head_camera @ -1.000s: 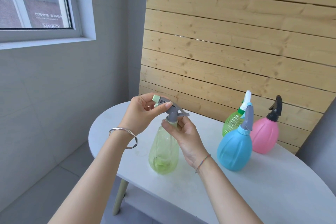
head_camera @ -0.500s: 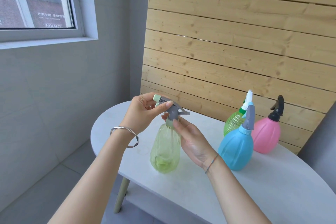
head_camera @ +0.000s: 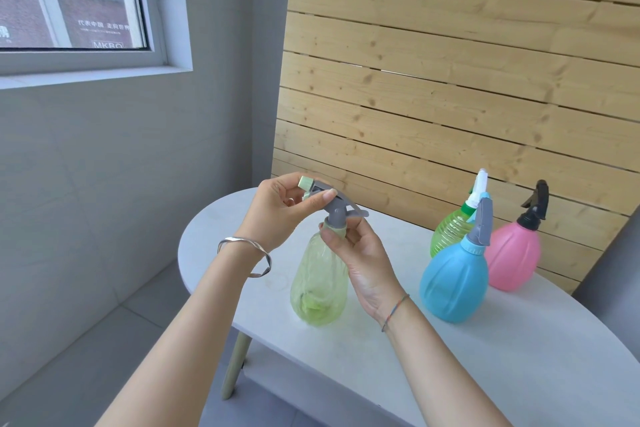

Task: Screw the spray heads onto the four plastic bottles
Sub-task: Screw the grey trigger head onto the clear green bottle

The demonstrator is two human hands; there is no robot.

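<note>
A pale green see-through bottle (head_camera: 318, 282) stands on the white table (head_camera: 485, 350) near its left end. A grey spray head (head_camera: 337, 206) with a light green nozzle sits on its neck. My left hand (head_camera: 280, 211) pinches the front of that head between thumb and fingers. My right hand (head_camera: 360, 253) grips the light green collar at the neck from the right. Further right stand a blue bottle (head_camera: 453, 279) with a grey head, a pink bottle (head_camera: 516, 255) with a black head, and behind them a ribbed green bottle (head_camera: 446, 232) with a white head.
A wooden slat wall (head_camera: 450, 80) rises right behind the table. A grey wall with a window (head_camera: 69, 0) is on the left. The table's rounded left edge drops to a tiled floor (head_camera: 86, 357).
My right hand has shifted its grip around the collar at the neck, with the fingers turning. The left hand keeps its hold on the spray head. The view moved slightly.
</note>
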